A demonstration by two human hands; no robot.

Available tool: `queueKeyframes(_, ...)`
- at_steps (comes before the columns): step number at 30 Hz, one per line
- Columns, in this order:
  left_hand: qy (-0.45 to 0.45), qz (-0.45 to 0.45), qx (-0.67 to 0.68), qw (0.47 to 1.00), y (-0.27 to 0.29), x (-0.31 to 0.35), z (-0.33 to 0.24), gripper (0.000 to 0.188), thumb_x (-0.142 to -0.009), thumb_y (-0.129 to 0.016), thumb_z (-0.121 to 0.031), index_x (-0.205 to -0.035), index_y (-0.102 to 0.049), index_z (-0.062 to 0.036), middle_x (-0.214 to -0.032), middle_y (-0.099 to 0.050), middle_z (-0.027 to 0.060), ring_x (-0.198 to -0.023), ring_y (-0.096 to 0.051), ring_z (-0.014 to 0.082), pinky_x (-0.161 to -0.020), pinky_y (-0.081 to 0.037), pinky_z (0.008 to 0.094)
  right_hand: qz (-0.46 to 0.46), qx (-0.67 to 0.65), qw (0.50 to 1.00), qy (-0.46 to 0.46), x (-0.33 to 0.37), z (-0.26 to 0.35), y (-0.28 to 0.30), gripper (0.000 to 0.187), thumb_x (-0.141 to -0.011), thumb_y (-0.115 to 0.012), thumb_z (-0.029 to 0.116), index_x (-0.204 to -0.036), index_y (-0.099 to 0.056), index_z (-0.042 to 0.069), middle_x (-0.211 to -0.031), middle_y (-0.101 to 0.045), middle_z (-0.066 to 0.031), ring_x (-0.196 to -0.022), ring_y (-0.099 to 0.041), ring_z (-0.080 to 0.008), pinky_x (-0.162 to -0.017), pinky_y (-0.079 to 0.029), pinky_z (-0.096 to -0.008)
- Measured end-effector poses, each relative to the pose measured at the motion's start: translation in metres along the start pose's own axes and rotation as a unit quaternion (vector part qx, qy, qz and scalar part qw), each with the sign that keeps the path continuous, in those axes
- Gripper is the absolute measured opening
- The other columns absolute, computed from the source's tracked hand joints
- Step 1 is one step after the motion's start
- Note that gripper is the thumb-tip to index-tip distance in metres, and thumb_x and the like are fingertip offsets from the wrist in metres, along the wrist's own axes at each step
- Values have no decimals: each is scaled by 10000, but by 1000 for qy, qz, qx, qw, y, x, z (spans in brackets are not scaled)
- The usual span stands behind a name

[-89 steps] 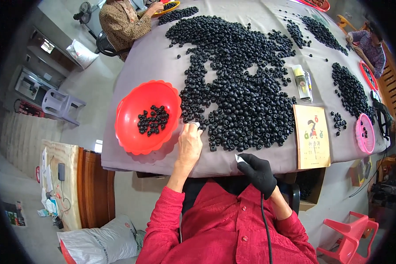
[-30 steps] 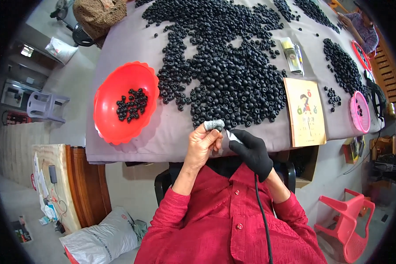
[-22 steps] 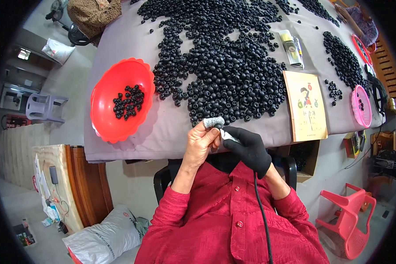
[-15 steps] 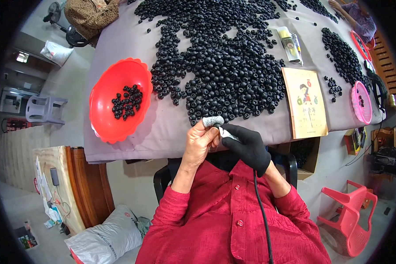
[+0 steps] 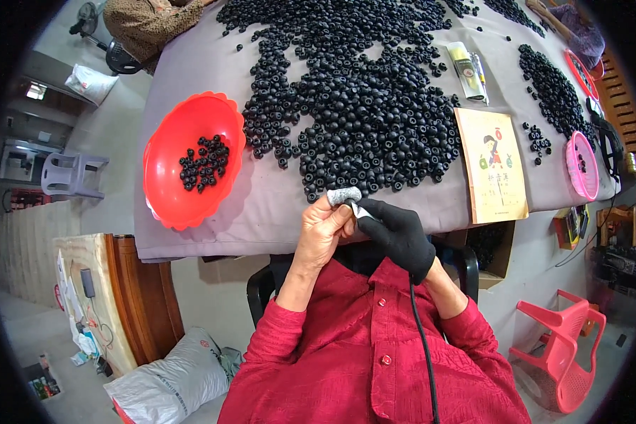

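Observation:
Just off the table's front edge, my two hands meet with fingertips together. My left hand (image 5: 323,227) is bare apart from a grey cover on one fingertip, and it pinches a small dark piece that looks like a black bead (image 5: 349,202). My right hand (image 5: 403,240), in a black glove, is closed against it. A white pointed scrap or tool (image 5: 364,213) shows at the gloved fingertips; its kind is unclear. Beyond my hands spreads a large heap of black beads (image 5: 374,120) with holes. To their left stands a red scalloped bowl (image 5: 166,177) with several black beads inside.
A yellow booklet (image 5: 491,169) and a clear packet (image 5: 466,71) lie to the right on the grey tablecloth (image 5: 275,205). Further right are more beads and a pink basket (image 5: 581,166). Two people sit at the far corners. A black cord (image 5: 422,332) hangs below my right wrist.
My hands keep almost the same pose and place. At the far left, the person in spotted brown clothing has shifted, with an arm reaching more toward the table.

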State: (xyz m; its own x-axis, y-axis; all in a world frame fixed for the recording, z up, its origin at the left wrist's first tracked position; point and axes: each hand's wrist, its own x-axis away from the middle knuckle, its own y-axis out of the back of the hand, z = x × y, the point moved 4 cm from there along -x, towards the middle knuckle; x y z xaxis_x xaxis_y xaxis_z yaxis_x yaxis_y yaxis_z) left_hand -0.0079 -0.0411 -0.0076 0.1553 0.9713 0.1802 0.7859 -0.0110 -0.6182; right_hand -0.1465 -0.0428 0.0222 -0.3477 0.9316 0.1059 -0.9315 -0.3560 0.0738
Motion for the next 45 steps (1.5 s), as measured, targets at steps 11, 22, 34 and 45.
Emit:
queueKeyframes(11,-16,0,-43,999,1,3,0,184,-867,-544,-70,-1036,-605,-33,-655,-554,-13,-545,-463,40,-487,-338,164,17,54,998,11,0,4,-1,280,-846,-568,159,-1083,-575,10,-879,-639,-139,-815,-620,-155,-711,-478,-287)
queueKeyframes(22,-9,-22,-6,1000,-1,3,-1,189,-866,-554,-103,-1036,-597,-33,-666,-563,0,-535,-485,51,-471,-373,172,-33,-9,999,-8,-3,2,8,286,-871,-534,175,-1081,-561,-18,-889,-627,-73,-823,-541,-90,-723,-452,-259)
queueKeyframes(34,-276,-264,-343,858,37,27,-165,179,-827,-595,-62,-998,-603,-7,-699,-570,14,-506,-474,51,-456,-377,177,-39,-1,997,-63,1,-1,9,289,-862,-554,170,-1080,-561,-21,-931,-626,-66,-849,-535,-103,-762,-444,-265)
queueKeyframes(45,-253,-213,-590,736,43,-10,-98,151,-743,-643,-67,-852,-581,16,-725,-538,121,-597,-540,251,-541,-425,347,-32,40,998,-32,2,1,7,298,-853,-565,151,-1098,-555,-19,-943,-630,-85,-855,-544,-109,-761,-451,-271)
